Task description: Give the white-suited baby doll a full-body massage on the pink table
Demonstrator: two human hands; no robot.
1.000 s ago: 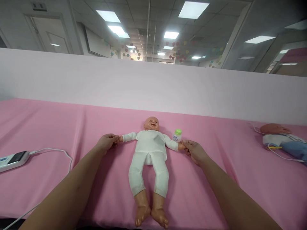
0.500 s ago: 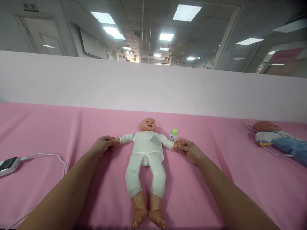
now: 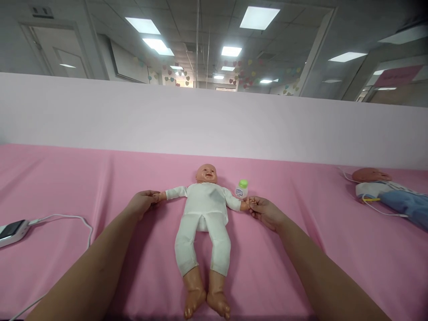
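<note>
A baby doll (image 3: 205, 200) in a white top and trousers lies on its back, head away from me, bare feet towards me and arms stretched out sideways. My left hand (image 3: 144, 204) is closed on the doll's hand at the left of the view. On the other side my right hand (image 3: 265, 211) pinches the doll's other hand between thumb and fingers. Just beyond that hand stands a small clear bottle with a green cap (image 3: 241, 189), close to the doll's sleeve.
The doll lies on a pink sheet (image 3: 76, 178). At the left sits a white device with a dark screen (image 3: 14, 232) and a white cable (image 3: 72, 216). A second doll (image 3: 397, 196) in blue and white lies far right, with a thin tube. Behind rises a white panel (image 3: 214, 122) below glass.
Both hands keep hold of the doll's hands. The doll's arms and my hands have shifted very slightly left; the rest looks the same.
</note>
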